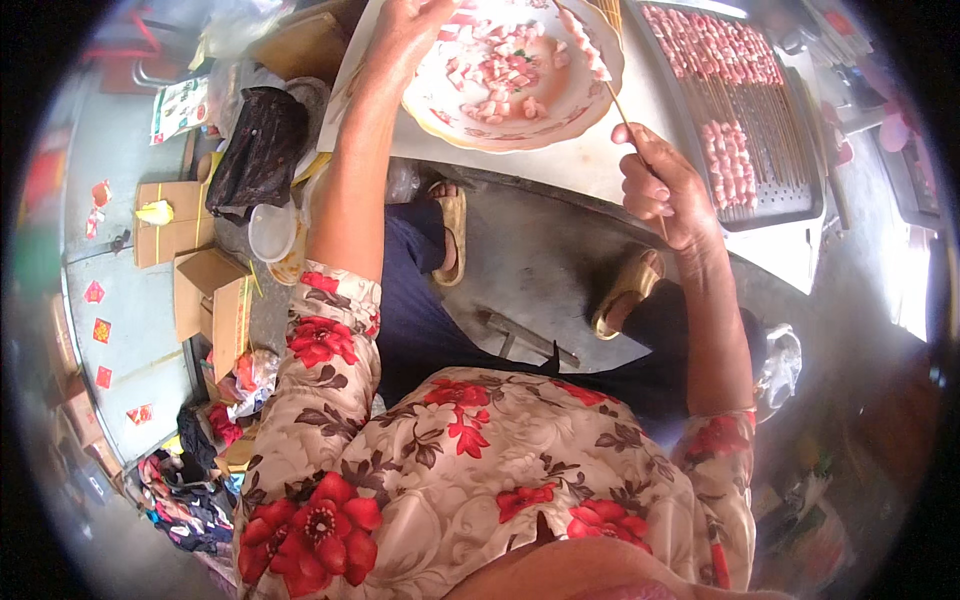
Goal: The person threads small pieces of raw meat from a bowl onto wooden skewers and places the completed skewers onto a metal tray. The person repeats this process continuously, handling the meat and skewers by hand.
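Observation:
My right hand [664,187] grips the lower part of a thin bamboo skewer [619,105], which slants up over the bowl's right rim. Several pieces of pale pink raw meat [581,41] are threaded along its upper length, and its tip runs out of the picture. Below lies a wide white bowl [517,139] with a scalloped, flower-patterned rim. Cut raw meat pieces [495,75] are heaped inside it with a bit of green. At the bowl's upper left, my left hand [420,11] is cut off by the top edge; whatever its fingers hold is hidden.
Right of the bowl, a perforated metal tray [787,206] carries rows of meat skewers [712,45]. A bundle of bare sticks [609,11] lies behind the bowl. The white table's front edge [555,180] curves before my knees. Cardboard boxes [214,300] and a black plastic bag [259,150] stand at left.

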Demonstrator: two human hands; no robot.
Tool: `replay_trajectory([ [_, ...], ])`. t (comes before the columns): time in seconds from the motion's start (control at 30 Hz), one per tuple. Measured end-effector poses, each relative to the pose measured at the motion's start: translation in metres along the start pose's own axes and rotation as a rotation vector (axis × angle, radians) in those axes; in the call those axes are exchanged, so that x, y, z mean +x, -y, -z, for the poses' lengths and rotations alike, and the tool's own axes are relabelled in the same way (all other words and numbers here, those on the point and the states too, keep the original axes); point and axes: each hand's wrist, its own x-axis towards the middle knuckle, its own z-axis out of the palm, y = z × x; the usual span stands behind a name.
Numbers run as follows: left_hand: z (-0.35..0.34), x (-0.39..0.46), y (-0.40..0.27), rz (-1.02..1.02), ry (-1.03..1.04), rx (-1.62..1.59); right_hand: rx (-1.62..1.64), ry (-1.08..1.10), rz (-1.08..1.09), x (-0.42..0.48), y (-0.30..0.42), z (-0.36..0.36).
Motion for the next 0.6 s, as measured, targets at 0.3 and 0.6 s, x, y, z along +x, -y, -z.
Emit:
replay_trajectory([
  [0.3, -0.031, -0.015, 0.043, 0.049, 0.093, 0.342, -0.048, 0.021, 0.014, -0.004, -0.002, 0.009],
  [0.6, -0.033, -0.006, 0.045, 0.163, 0.219, 0.083, -0.035, 0.001, 0.045, -0.01, 0.001, 0.009],
])
